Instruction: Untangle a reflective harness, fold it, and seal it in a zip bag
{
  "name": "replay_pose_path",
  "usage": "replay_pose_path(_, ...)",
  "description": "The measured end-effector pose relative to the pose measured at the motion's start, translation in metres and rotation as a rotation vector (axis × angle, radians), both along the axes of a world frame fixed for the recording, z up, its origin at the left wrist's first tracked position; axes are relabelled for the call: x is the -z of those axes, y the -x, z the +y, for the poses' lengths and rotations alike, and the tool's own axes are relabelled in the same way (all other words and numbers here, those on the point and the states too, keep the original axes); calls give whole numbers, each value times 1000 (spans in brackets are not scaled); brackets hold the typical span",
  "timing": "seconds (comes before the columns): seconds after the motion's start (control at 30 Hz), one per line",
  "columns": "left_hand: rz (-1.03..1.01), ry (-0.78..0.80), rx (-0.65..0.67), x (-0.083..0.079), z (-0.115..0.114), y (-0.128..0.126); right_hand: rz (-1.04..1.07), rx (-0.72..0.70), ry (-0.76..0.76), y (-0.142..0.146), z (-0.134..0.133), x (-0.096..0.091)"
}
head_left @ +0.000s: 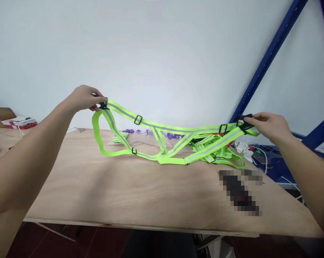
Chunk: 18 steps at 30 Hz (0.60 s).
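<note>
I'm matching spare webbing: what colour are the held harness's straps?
Harness straps: neon yellow-green, grey centre stripe; head view.

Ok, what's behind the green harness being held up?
Behind the harness: a heap of green straps, a strap bundle, clear bags, purple pieces and the wall. What the harness covers of the heap and bags can't be seen.

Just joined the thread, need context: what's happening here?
A person holds a yellow-green reflective harness stretched out above a wooden table. The left hand grips a black fitting at one end, the right hand a second fitting at the other, and it sags between them. Behind it lie a heap of similar straps and some purple items.
</note>
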<state>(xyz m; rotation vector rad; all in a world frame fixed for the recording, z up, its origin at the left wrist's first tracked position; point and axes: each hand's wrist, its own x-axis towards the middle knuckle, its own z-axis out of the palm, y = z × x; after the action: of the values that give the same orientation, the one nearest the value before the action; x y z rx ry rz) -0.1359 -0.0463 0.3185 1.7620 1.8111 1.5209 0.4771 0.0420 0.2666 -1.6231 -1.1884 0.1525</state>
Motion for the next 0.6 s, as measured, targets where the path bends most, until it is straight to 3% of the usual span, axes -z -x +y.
replay_pose_path(0.1, 227, 161, -60, 9, 14, -18, 14, -153, 1, 19, 1, 4)
replay_pose_path(0.13, 234, 146, -53, 11, 19, -26, 30, -182, -31, 26, 2, 5)
replay_pose_path(0.3, -31, -165, 35, 17, 19, -59, 57, -192, -352, 51, 1, 10)
replay_pose_path(0.4, -60, -235, -67, 25, 1, -65, 97, -256, -500, 54, -6, 23)
replay_pose_path(0.5, -30, -128, -152, 47, -17, -59, 109, -311, -422, 51, -9, 48)
replay_pose_path(0.6, -61, 64, -88, 87, -26, -47, 103, -384, -306, 53, -9, 83)
